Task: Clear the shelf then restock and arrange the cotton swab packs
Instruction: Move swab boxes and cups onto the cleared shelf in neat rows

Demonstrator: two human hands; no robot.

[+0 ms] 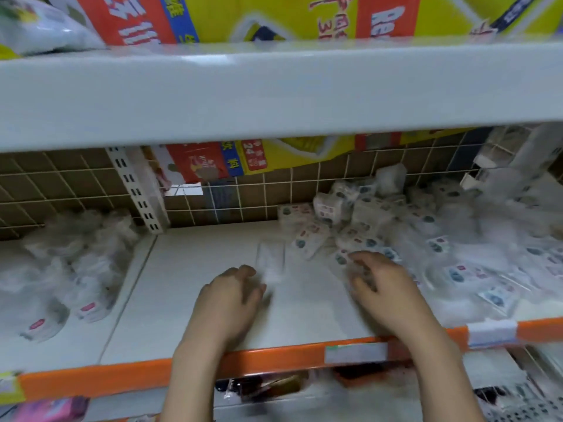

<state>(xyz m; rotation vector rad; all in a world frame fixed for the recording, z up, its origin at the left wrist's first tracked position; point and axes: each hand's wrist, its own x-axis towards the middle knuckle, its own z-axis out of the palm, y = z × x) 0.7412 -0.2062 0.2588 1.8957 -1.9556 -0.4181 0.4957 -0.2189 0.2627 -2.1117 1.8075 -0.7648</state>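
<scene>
Clear bagged goods (76, 269) lie far left. On the bare shelf (198, 300), the left hand (231, 300) seems to pinch one clear pack (271, 263), though blur hides the grip. The right hand (380, 287) curls onto the jumbled cotton swab packs (365, 226). Arranging is underway; next, line packs up.
</scene>
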